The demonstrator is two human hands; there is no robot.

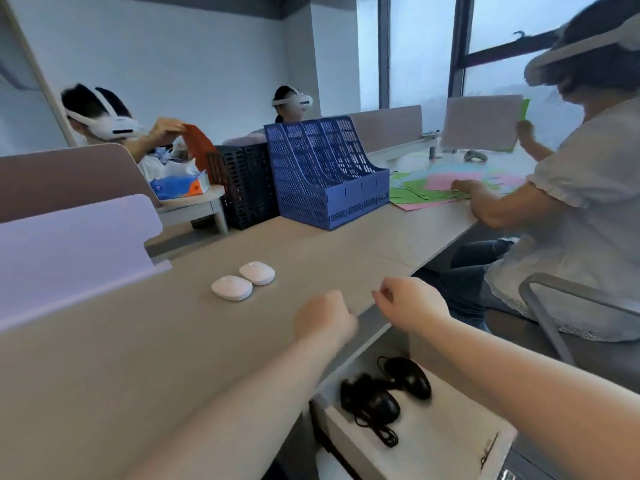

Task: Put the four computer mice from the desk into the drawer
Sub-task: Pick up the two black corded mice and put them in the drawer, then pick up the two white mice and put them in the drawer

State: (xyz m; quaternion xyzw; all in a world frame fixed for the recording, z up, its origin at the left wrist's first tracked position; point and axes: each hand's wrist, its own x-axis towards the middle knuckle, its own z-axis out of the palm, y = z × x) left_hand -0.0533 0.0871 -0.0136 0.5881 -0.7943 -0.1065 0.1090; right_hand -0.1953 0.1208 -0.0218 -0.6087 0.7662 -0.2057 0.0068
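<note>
Two white wireless mice [243,280] lie side by side on the desk [104,358]. Two black corded mice [388,391] lie in the open drawer [450,441]. The left hand [323,318] and right hand [410,303] hover over the desk's front edge, fingers loosely curled, holding nothing.
</note>
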